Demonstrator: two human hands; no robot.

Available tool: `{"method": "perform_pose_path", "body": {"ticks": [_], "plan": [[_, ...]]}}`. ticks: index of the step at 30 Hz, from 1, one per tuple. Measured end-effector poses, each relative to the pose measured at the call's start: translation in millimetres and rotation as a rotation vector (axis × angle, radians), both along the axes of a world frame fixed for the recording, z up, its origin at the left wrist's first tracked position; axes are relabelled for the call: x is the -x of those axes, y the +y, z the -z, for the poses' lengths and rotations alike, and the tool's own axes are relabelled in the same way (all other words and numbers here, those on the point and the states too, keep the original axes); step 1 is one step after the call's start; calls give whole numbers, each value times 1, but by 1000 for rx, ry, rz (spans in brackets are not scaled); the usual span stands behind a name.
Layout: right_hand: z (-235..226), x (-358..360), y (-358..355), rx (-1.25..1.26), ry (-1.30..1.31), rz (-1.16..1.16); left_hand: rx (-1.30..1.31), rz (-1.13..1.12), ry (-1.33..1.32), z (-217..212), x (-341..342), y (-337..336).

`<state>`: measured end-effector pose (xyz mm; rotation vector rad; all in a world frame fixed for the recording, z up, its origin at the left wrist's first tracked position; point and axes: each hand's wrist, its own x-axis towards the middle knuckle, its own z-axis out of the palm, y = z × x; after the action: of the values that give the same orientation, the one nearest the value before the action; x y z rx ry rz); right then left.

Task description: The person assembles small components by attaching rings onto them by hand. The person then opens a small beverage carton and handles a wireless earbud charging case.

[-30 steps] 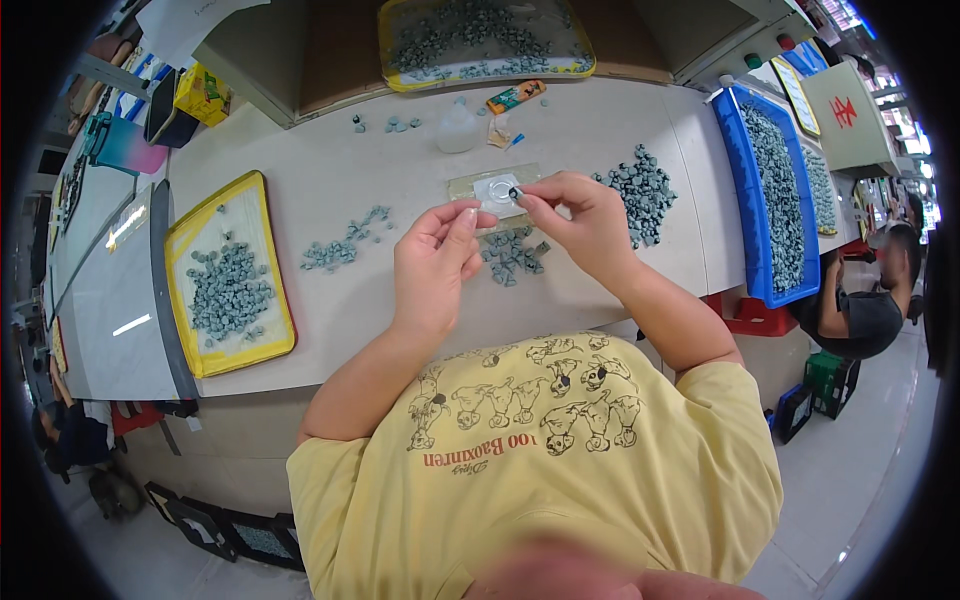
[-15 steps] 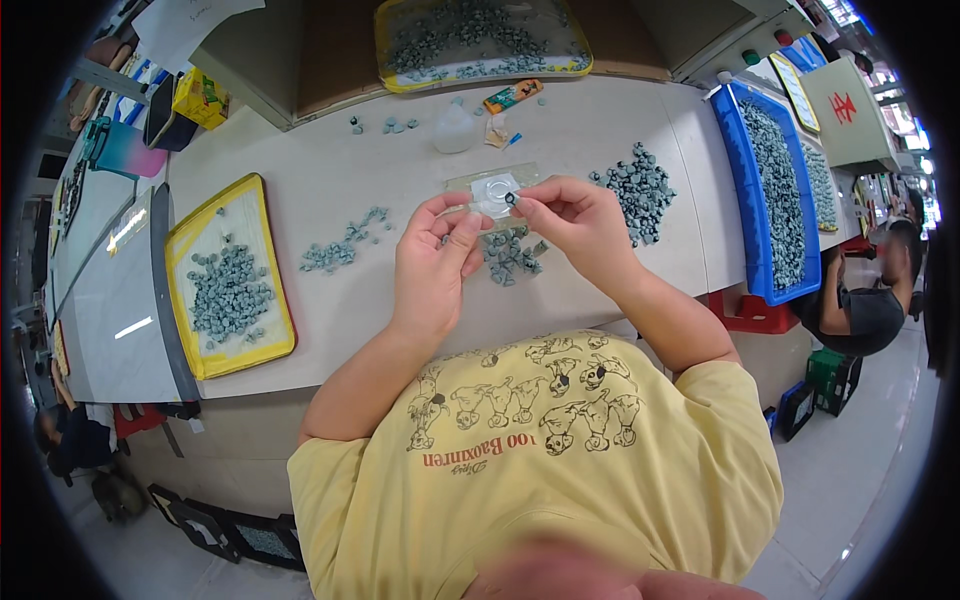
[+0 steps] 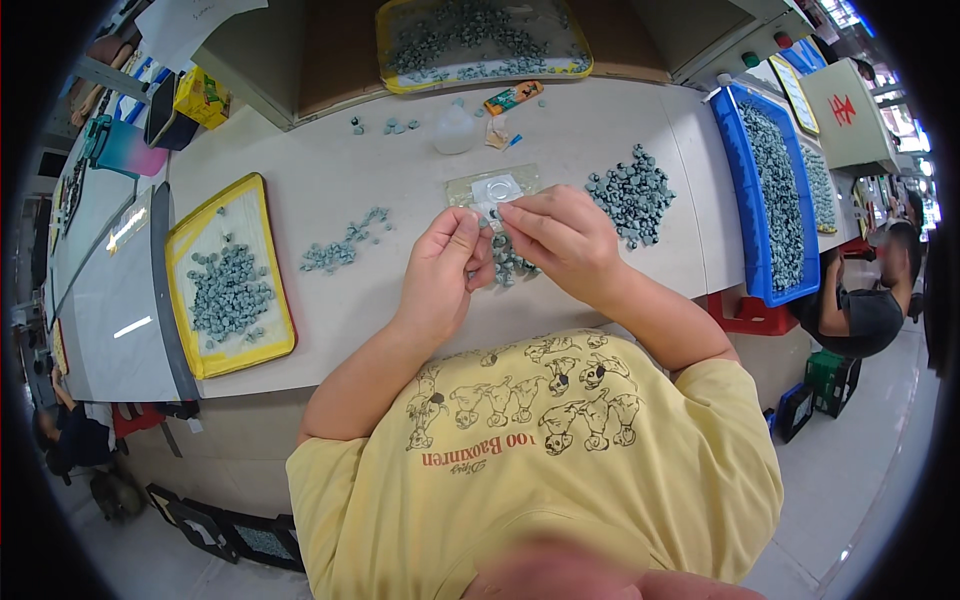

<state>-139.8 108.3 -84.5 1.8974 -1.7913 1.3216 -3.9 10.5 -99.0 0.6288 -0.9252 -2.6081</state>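
1. The thumb and fingertips of my right hand (image 3: pixel 570 240) are pinched together, with a small grey-green piece (image 3: pixel 494 213) showing at their tips, over the middle of the surface (image 3: pixel 340 180).
2. The thumb and forefinger of my left hand (image 3: pixel 440 262) meet just beside it, the other fingers curled in; whether they grip anything is too small for me to tell.
3. Partly hidden below my hands lies a small cluster of loose grey-green pieces (image 3: pixel 510 268).
4. Just beyond my fingertips is a flat yellowish translucent slab (image 3: pixel 459 190), with a clear ring (image 3: pixel 499 189) on white paper upon it.
5. To my right, near that hand, I have a dense heap of darker, shinier pieces (image 3: pixel 632 195); to my left, a thin scatter of pieces (image 3: pixel 330 255).
6. Past the slab stand a whitish translucent bottle (image 3: pixel 455 132) and, near it, an orange-and-green packet (image 3: pixel 513 97).
7. At my far left a yellow-rimmed tray (image 3: pixel 281 275) carries a pile of similar pieces; another yellow-rimmed tray (image 3: pixel 490 82), also strewn with them, sits in the open compartment ahead.
8. At the right end, a long blue bin (image 3: pixel 752 230) is filled with pieces, and beyond it another person (image 3: pixel 865 320) in dark clothing sits.
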Motion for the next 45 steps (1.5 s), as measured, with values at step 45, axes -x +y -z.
{"method": "perform_pose_path", "body": {"ticks": [45], "plan": [[8,-22,2,-13,-312,7,756,-200,-162,-2,-8,16]]}}
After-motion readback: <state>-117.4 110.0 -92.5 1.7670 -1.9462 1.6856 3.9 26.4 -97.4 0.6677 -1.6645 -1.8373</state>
